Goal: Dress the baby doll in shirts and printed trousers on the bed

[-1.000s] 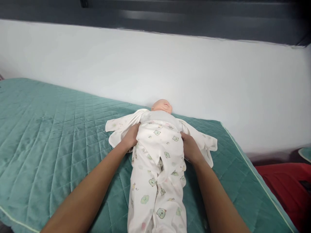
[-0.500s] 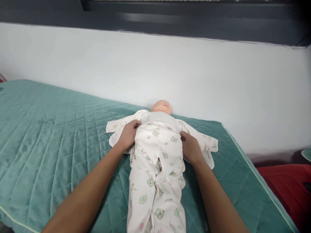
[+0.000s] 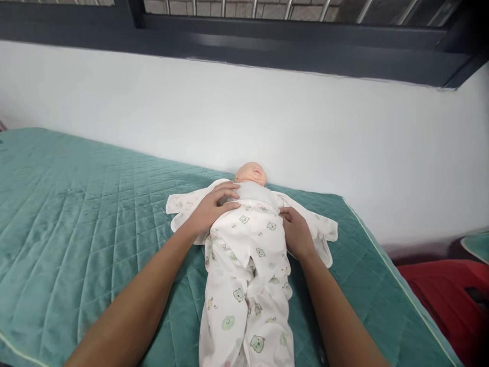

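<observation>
A baby doll lies on its back, head toward the wall. It wears white baby trousers printed with green animal faces, pulled up over its belly. Beneath it spreads an open white baby jacket, sleeves out to both sides. My left hand rests over the waistband at the doll's side, fingers apart on the pale chest. At the opposite side, my right hand has its fingers closed at the trousers' waist edge; the fingertips are partly hidden.
A green quilted cover lies under the doll. Behind it rises a white wall with a dark window frame and metal bars above. Something red stands beyond the right edge.
My left hand has moved from the waist's side onto the front of the doll, its fingers spreading. My right hand stays at the waistband. The view has tilted slightly upward.
</observation>
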Demonstrator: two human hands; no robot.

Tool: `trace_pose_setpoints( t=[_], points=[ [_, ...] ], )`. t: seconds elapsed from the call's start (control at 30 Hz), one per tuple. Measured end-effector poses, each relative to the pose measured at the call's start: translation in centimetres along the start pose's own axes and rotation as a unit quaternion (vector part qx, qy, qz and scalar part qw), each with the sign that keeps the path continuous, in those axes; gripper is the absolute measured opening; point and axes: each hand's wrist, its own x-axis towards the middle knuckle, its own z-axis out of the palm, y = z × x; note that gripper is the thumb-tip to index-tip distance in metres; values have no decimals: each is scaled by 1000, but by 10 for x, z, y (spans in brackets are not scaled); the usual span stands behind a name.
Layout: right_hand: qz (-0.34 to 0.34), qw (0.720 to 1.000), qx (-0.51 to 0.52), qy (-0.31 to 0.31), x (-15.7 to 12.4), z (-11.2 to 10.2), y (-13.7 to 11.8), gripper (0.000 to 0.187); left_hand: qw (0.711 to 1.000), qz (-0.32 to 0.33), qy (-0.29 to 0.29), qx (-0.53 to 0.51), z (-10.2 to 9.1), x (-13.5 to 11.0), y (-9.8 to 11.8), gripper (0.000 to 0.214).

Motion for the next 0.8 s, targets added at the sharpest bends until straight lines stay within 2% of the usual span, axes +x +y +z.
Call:
trace_pose_setpoints(
  t=[0.07,0.13,0.27,0.43,0.6,0.8],
  points=[
    [-19,997,52,48,-4,-1,-6,14,1000,1,-19,8,-2,1,1,13],
    [-66,992,97,48,-8,-2,-13,17,999,3,-27,17,-3,3,1,14],
    [-166,979,110,-49,-9,-4,-24,17,999,-20,-47,-3,-3,9,-1,19],
    [-252,960,44,-116,2,-9,-29,14,997,-20,-69,-6,-4,15,0,20],
    [-248,955,0,-165,14,-7,-34,21,997,-34,-68,34,-8,24,-3,19],
    [-121,986,-3,-114,42,8,-29,32,978,-72,-53,186,-5,54,-17,19]
  ],
)
